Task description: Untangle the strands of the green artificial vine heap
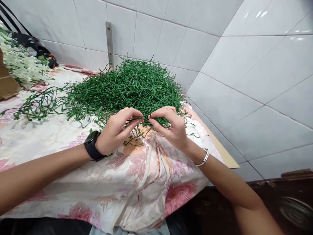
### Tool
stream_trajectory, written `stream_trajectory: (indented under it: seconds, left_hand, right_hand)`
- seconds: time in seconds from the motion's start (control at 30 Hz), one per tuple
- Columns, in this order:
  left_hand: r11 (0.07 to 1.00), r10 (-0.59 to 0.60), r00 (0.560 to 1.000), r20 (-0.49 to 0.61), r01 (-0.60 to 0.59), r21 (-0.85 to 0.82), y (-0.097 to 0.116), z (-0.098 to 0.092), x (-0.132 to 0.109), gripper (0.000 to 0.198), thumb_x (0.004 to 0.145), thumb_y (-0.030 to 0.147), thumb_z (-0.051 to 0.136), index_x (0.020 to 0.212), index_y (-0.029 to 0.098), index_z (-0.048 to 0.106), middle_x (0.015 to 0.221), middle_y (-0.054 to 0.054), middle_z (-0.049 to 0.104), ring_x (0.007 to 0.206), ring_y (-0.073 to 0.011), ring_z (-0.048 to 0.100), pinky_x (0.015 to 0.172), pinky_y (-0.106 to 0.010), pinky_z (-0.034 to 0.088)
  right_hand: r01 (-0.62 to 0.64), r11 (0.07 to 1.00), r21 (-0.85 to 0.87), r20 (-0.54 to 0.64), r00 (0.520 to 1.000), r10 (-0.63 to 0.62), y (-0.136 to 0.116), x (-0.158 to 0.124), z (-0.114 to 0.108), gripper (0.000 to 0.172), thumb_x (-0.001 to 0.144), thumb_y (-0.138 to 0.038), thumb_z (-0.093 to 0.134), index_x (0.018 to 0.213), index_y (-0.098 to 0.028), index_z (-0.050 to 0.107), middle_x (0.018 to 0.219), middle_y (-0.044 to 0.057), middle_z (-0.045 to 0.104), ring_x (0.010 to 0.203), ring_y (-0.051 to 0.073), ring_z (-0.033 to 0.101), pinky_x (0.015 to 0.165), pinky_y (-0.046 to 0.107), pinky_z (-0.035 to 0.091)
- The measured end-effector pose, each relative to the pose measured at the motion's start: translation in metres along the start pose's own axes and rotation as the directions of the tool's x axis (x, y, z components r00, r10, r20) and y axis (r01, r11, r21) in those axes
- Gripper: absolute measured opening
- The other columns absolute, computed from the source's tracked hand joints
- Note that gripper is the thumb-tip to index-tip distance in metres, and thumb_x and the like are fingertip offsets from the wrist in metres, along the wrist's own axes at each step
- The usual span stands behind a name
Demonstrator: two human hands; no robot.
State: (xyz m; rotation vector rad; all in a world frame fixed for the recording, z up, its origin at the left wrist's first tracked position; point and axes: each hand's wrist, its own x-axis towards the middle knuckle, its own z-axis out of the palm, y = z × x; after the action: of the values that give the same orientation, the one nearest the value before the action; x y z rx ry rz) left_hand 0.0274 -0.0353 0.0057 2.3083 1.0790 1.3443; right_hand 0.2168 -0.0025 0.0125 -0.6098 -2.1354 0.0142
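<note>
A big tangled heap of green artificial plant stems (127,85) lies on the flowered cloth (73,182) in front of me. At the heap's near edge, my left hand (119,127), with a black watch (92,145) on its wrist, pinches a thin green stem between thumb and fingers. Close beside it on the right, my right hand (168,125) is closed in a pinch too, its fingertips almost meeting the left ones. What those right fingertips hold is too small to make out. A silver bangle (204,157) circles the right wrist.
White artificial flowers (26,62) and a brown cardboard piece (7,78) sit at the left. A metal strip (109,42) stands against the tiled wall (151,29) behind the heap. More tiles close off the right side, and a board edge (220,148) sticks out there.
</note>
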Motion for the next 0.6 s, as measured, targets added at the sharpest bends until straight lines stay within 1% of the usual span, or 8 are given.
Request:
stream_trajectory:
  seconds: [0.1, 0.17, 0.23, 0.3, 0.37, 0.43, 0.5, 0.6]
  left_hand:
    - [1.0, 0.007, 1.0, 0.0, -0.007, -0.02, -0.0001, -0.0014, -0.0002, 0.023, 0.084, 0.019, 0.044, 0.106, 0.017, 0.049, 0.086, -0.002, 0.06, 0.074, -0.0109, 0.054, 0.07, -0.021, 0.042]
    - [0.999, 0.042, 0.998, 0.049, -0.043, 0.011, -0.0005, -0.0023, -0.0004, 0.028, 0.085, 0.019, 0.041, 0.113, 0.018, 0.048, 0.087, -0.002, 0.06, 0.073, -0.0106, 0.054, 0.068, -0.021, 0.041]
    - [0.991, 0.101, 0.989, 0.11, -0.11, 0.082, -0.0016, -0.002, -0.0007, 0.031, 0.086, 0.019, 0.038, 0.115, 0.019, 0.049, 0.086, -0.002, 0.061, 0.072, -0.0108, 0.054, 0.067, -0.02, 0.041]
    - [0.959, 0.167, 0.974, 0.15, -0.196, 0.203, -0.0028, -0.0004, -0.0012, 0.033, 0.086, 0.018, 0.038, 0.117, 0.018, 0.049, 0.08, -0.002, 0.062, 0.068, -0.0111, 0.054, 0.063, -0.021, 0.041]
    - [0.886, 0.228, 0.959, 0.171, -0.277, 0.373, -0.0037, 0.002, -0.0019, 0.034, 0.086, 0.021, 0.038, 0.119, 0.016, 0.048, 0.071, -0.002, 0.061, 0.062, -0.0115, 0.052, 0.059, -0.022, 0.04]
    - [0.785, 0.274, 0.944, 0.183, -0.329, 0.524, -0.0043, 0.0041, -0.0027, 0.035, 0.087, 0.024, 0.037, 0.12, 0.015, 0.047, 0.066, -0.001, 0.058, 0.059, -0.0123, 0.052, 0.055, -0.022, 0.039]
    - [0.695, 0.31, 0.93, 0.197, -0.363, 0.621, -0.005, 0.005, -0.0034, 0.035, 0.088, 0.025, 0.037, 0.12, 0.015, 0.046, 0.063, -0.001, 0.056, 0.058, -0.0128, 0.051, 0.053, -0.023, 0.038]
    - [0.61, 0.332, 0.921, 0.206, -0.376, 0.697, -0.0066, 0.0045, -0.0037, 0.038, 0.087, 0.026, 0.039, 0.124, 0.014, 0.042, 0.063, -0.001, 0.056, 0.058, -0.0137, 0.051, 0.052, -0.024, 0.037]
  right_hand:
    - [0.009, 0.998, -0.064, 0.011, 1.0, -0.009, 0.001, 0.0016, -0.0013, 0.007, 0.078, -0.021, 0.055, 0.085, -0.02, 0.056, 0.081, 0.001, 0.064, 0.074, 0.013, 0.057, 0.078, 0.033, 0.037]
    - [0.02, 0.995, -0.093, 0.043, 0.999, -0.016, 0.0027, 0.0018, -0.001, 0.006, 0.079, -0.023, 0.055, 0.083, -0.02, 0.056, 0.078, 0.0, 0.064, 0.073, 0.013, 0.057, 0.078, 0.033, 0.036]
    - [0.043, 0.993, -0.109, 0.077, 0.996, -0.034, 0.0047, 0.0012, 0.0, 0.005, 0.079, -0.023, 0.054, 0.082, -0.019, 0.056, 0.075, 0.0, 0.063, 0.072, 0.013, 0.056, 0.077, 0.033, 0.035]
    - [0.064, 0.991, -0.118, 0.089, 0.995, -0.054, 0.0061, 0.0005, 0.0011, 0.006, 0.08, -0.023, 0.054, 0.082, -0.018, 0.056, 0.074, 0.0, 0.062, 0.072, 0.013, 0.055, 0.077, 0.033, 0.035]
    - [0.074, 0.99, -0.119, 0.087, 0.994, -0.064, 0.0065, -0.0002, 0.0019, 0.005, 0.08, -0.023, 0.054, 0.082, -0.018, 0.056, 0.072, 0.0, 0.062, 0.07, 0.013, 0.054, 0.076, 0.033, 0.036]
    - [0.071, 0.991, -0.113, 0.081, 0.995, -0.062, 0.0064, -0.0006, 0.0026, 0.006, 0.08, -0.021, 0.053, 0.084, -0.018, 0.056, 0.073, 0.001, 0.063, 0.069, 0.013, 0.053, 0.075, 0.033, 0.036]
    - [0.067, 0.992, -0.107, 0.078, 0.995, -0.059, 0.0065, -0.0008, 0.0035, 0.008, 0.081, -0.02, 0.053, 0.087, -0.018, 0.057, 0.075, 0.002, 0.064, 0.07, 0.014, 0.054, 0.075, 0.033, 0.037]
    - [0.069, 0.992, -0.101, 0.069, 0.996, -0.062, 0.0077, -0.0013, 0.0053, 0.013, 0.08, -0.02, 0.053, 0.093, -0.018, 0.057, 0.075, 0.002, 0.064, 0.069, 0.014, 0.053, 0.074, 0.033, 0.037]
